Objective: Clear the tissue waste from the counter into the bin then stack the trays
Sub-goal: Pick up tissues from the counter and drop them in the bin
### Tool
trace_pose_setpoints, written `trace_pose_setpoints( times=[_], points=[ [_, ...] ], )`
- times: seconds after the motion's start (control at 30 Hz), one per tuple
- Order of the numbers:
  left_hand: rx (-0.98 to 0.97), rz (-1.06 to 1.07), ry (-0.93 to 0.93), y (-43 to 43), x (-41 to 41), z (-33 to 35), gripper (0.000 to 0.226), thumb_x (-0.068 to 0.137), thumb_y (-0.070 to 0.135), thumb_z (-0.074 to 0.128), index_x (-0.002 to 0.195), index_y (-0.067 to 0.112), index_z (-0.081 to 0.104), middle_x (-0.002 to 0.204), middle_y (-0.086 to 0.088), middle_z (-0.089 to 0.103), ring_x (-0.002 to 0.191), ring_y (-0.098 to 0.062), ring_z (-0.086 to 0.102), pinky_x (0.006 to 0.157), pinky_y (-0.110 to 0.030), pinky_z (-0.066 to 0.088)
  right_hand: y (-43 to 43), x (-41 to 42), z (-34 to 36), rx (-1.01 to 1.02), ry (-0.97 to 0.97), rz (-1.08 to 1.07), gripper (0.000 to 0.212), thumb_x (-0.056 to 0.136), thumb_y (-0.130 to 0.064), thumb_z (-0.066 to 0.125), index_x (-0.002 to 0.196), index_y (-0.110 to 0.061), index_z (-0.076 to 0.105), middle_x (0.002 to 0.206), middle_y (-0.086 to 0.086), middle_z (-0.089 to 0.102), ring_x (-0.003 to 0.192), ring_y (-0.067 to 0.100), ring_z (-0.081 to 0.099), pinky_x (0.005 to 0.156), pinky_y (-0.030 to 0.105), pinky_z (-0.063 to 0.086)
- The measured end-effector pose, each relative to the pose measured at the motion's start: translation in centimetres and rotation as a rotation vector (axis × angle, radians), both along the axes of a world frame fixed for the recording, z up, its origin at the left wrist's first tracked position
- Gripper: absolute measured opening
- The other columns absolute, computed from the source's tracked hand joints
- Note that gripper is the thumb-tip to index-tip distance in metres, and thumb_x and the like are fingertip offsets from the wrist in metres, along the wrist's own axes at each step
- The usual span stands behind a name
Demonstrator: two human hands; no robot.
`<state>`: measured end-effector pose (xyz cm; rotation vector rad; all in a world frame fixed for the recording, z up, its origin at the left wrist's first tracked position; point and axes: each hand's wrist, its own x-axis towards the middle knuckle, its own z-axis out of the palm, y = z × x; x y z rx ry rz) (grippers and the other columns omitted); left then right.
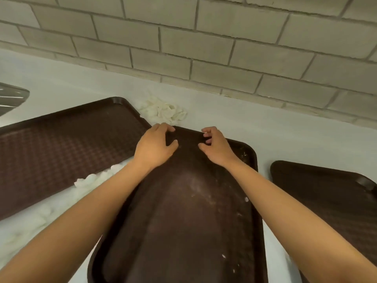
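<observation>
Three dark brown trays lie on the white counter [234, 123]: a left tray [61, 148], a middle tray [183, 211] with crumbs on it, and a right tray [326, 193]. A crumpled white tissue wad [163, 111] sits by the wall just past the middle tray's far rim. More tissue pieces [91, 178] lie in the gap between the left and middle trays. My left hand [155, 146] hovers at the middle tray's far rim, fingers loosely curved, holding nothing. My right hand [216, 146] is beside it over the same tray, fingers loosely curled and empty.
A grey block wall [204, 48] runs along the back of the counter. A metal object [10, 99] shows at the left edge. No bin is in view.
</observation>
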<state>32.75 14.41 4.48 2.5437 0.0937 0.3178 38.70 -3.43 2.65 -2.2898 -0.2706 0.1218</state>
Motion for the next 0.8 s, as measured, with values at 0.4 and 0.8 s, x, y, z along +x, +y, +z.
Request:
trace_pose_setpoints(
  times=[0.4, 0.8],
  points=[
    [-0.066, -0.051, -0.001, 3.8, 9.8, -2.1, 0.044, 0.087, 0.022, 0.062, 0.127, 0.011, 0.047, 0.129, -0.009, 0.051, 0.104, -0.022, 0.057, 0.086, -0.024, 0.041, 8.1, 11.0, -1.0, -0.094, -0.16, 0.028, 0.03, 0.091, -0.028, 0.056, 0.119, -0.02, 0.056, 0.128, 0.006, 0.052, 0.121, 0.024, 0.046, 0.098, 0.03, 0.037],
    [-0.035, -0.056, -0.051, 5.4, 13.1, -3.2, 0.049, 0.084, 0.018, 0.063, 0.129, 0.011, 0.045, 0.13, -0.008, 0.049, 0.11, -0.019, 0.054, 0.082, -0.018, 0.037, 11.1, 14.7, -3.8, -0.211, -0.066, -0.022, 0.039, 0.086, -0.027, 0.064, 0.119, -0.014, 0.049, 0.12, 0.007, 0.052, 0.111, 0.025, 0.047, 0.087, 0.031, 0.039]
  ],
)
